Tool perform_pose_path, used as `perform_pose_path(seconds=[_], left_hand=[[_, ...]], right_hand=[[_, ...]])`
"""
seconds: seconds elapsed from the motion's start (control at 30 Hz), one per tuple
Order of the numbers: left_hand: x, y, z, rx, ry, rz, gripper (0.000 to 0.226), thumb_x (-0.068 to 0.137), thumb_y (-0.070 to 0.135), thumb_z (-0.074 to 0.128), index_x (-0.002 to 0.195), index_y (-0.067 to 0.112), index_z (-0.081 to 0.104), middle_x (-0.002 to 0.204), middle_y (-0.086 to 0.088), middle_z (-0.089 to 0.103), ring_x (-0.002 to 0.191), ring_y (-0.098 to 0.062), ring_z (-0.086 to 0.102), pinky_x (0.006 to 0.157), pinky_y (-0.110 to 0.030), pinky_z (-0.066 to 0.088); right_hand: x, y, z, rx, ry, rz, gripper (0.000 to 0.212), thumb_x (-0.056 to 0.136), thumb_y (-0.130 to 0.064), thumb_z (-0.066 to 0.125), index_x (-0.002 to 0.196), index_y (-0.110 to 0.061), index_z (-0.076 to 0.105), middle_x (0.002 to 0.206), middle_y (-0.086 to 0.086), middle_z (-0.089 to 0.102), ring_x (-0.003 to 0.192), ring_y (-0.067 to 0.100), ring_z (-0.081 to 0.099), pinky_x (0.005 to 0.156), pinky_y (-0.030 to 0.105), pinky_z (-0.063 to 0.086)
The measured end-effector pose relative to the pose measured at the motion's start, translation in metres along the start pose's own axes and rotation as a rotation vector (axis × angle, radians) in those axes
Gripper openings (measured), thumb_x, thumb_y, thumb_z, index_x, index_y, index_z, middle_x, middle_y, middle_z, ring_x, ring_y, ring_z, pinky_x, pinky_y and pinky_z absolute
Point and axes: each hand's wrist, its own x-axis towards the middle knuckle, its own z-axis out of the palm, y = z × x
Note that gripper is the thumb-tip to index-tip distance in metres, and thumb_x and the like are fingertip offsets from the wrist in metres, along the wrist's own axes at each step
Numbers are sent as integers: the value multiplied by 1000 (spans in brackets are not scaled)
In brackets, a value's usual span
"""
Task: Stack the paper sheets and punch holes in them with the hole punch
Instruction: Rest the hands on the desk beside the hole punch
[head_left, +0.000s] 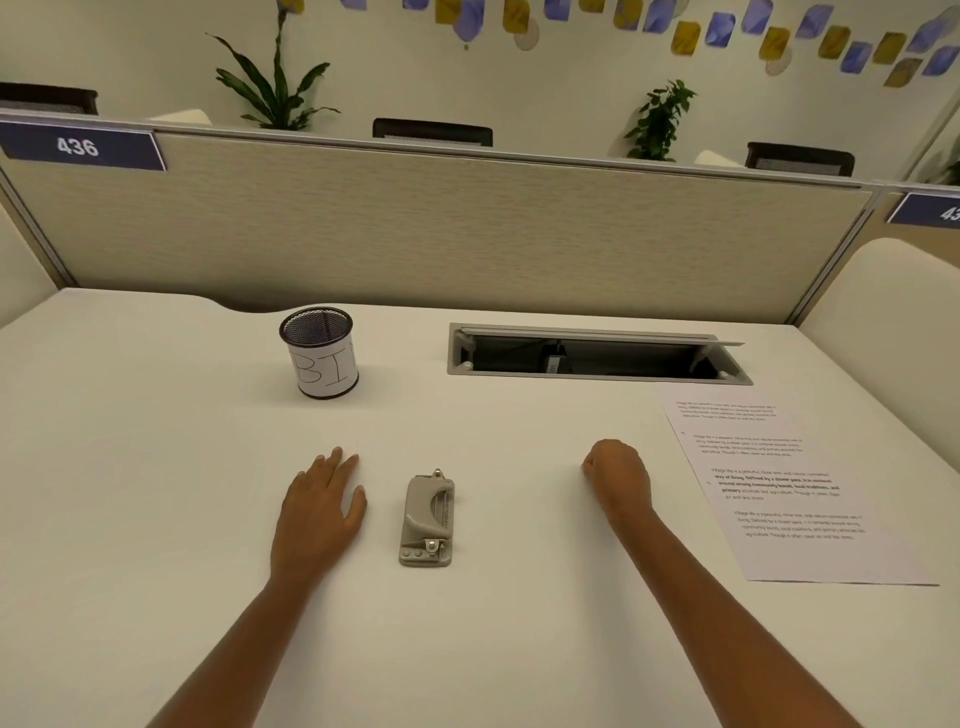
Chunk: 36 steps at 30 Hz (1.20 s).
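Two hands are down on the desk (156, 467) in the head view, one on each side of the hole punch (427, 519). From my end the left hand (319, 512) is flat on the surface, palm down, fingers straight and a bit spread. It's holding nothing and sits just beside the punch without touching it. The right hand (618, 478) is curled into a fist resting on the desk. Its fingers are tucked under where I can't see them, and nothing shows in the grip. It sits between the punch and the paper (779, 488), touching neither.

Hard-to-read stuff: the paper lies flat over on the right, slightly skewed. Its printed paragraphs are too small for me to read, and I honestly can't tell if it's one sheet or several. Both forearms run off the bottom edge. The punch is grey and its lettering is unreadable.

Further back a black mesh cup (319, 353) stands upright, wrapped in a white label hand-lettered BIN. Right of it a cable hatch (592, 356) is sunk in the desk with its lid propped open and its contents in shadow.

Room: white desk with a beige fabric partition (441, 223) behind it. A blue 436 sign (78, 147) sits at the partition's left end, and a second sign (935, 210) is cut off at the right edge. Over the top peek dark chair backs (432, 132), two plants (275, 78), and blue and yellow cut-outs (685, 36) across the wall
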Motion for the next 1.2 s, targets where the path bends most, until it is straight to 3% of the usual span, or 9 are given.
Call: perform_pose_path(seconds=[0.1,0.17,0.37,0.43,0.53,0.67,0.87,1.03,1.2], left_hand=[[1,-1,0,7,-6,-3,57,85,35,29,137,13,39,150,-9,34,139,-27,29,116,-41,21],[0,0,0,7,-9,-4,57,85,36,29,137,13,39,150,-9,33,140,-27,29,117,-41,21],[-1,1,-1,-6,-21,-9,64,80,38,25,137,14,39,151,-8,33,140,-25,28,117,-39,20],[0,0,-2,-10,-20,-12,63,80,37,26,137,14,40,150,-9,34,140,-25,28,117,-39,21],[-1,1,-3,-26,-14,-12,62,80,36,27,135,13,42,149,-9,36,139,-26,31,116,-40,23],[0,1,-2,-42,-11,-14,58,83,35,31,135,13,43,149,-9,37,139,-26,31,116,-41,23],[0,2,-1,-41,22,-7,50,87,31,39,133,10,45,146,-12,40,137,-29,34,114,-43,25],[1,0,2,-44,48,-4,44,90,17,51,133,11,45,147,-11,40,137,-29,33,114,-42,24],[2,0,3,-55,51,0,43,90,18,50,133,12,45,148,-10,39,138,-27,32,115,-42,23]], right_hand=[[-1,0,5,-140,24,-101,28,84,12,40,66,-9,43,91,11,60,88,27,51,65,27,34],[0,-1,8,-214,10,-134,22,84,13,42,82,-5,54,106,14,60,101,26,54,69,27,41],[0,0,12,-237,5,-144,26,85,12,41,99,-4,57,109,13,60,105,24,53,77,26,46],[-2,2,8,-185,25,-138,18,86,7,45,83,-7,56,103,9,61,101,22,55,69,25,44],[-1,6,2,11,32,-84,23,85,2,50,72,-17,47,79,9,57,77,24,55,59,24,30],[6,19,-5,324,-55,-59,37,81,4,41,57,-17,23,59,3,24,58,16,19,52,27,12],[-2,37,-10,677,-90,50,44,87,-6,47,47,-17,30,51,-1,36,50,11,30,52,24,22],[-3,41,-9,892,-162,133,21,91,-10,50,70,-9,47,72,9,47,70,17,43,73,30,35],[-4,40,-6,1073,-199,209,24,91,-8,51,68,-7,56,71,2,55,68,13,50,74,22,46]])
